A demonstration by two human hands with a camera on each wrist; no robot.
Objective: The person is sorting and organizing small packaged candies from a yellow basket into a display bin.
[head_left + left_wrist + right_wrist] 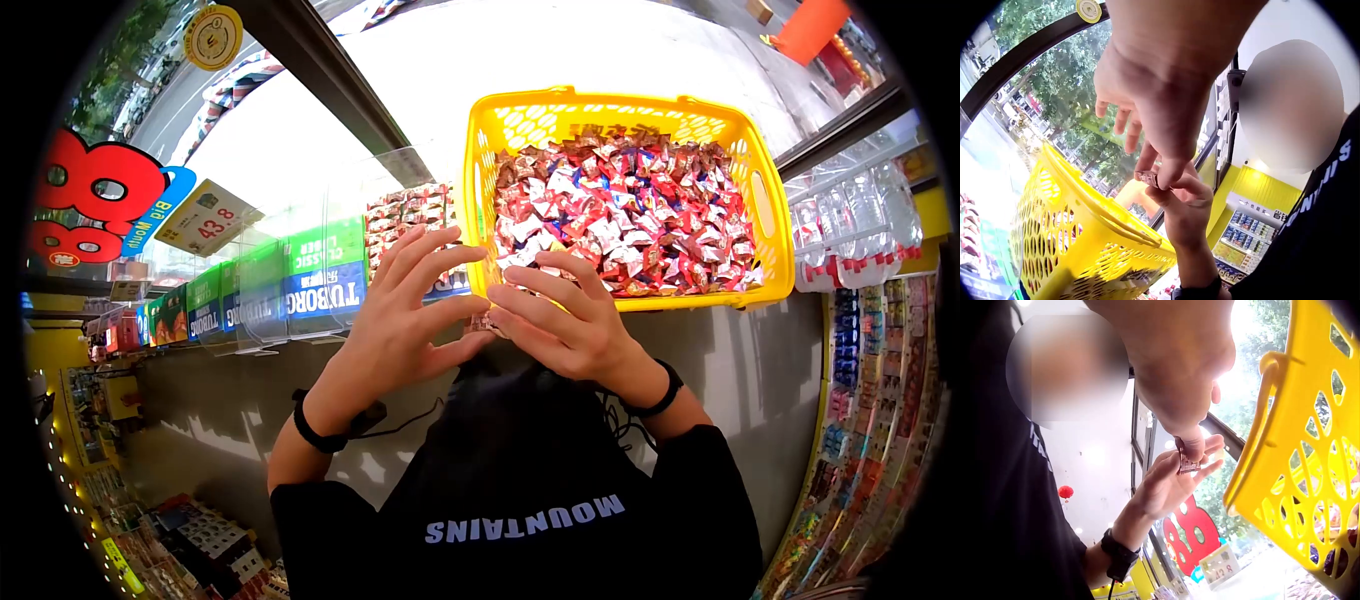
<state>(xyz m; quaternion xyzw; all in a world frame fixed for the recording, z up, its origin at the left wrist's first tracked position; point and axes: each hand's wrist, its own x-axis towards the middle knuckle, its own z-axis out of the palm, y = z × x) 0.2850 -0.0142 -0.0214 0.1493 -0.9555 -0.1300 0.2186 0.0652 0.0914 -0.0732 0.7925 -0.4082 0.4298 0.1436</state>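
Observation:
Close in front of the dark shirt, both hands meet at one small wrapped candy [1149, 179] in a brown-red wrapper. My right hand [572, 318] pinches it, with the thumb pressed on the wrapper in the right wrist view. From the other side, my left hand [405, 305] has its thumb and index finger at the candy, the other fingers spread out. The yellow basket [781, 225], just beyond the hands, holds a large heap of similar candies [630, 215] in red, white, brown and blue wrappers.
Left of the basket, rows of wrapped candies [405, 215] lie beside clear plastic panels and green and blue Tuborg boxes [325, 265]. Bottled water packs [855, 215] and stocked shelves [870, 400] stand at the right. A red 88 sign [95, 190] hangs on the window.

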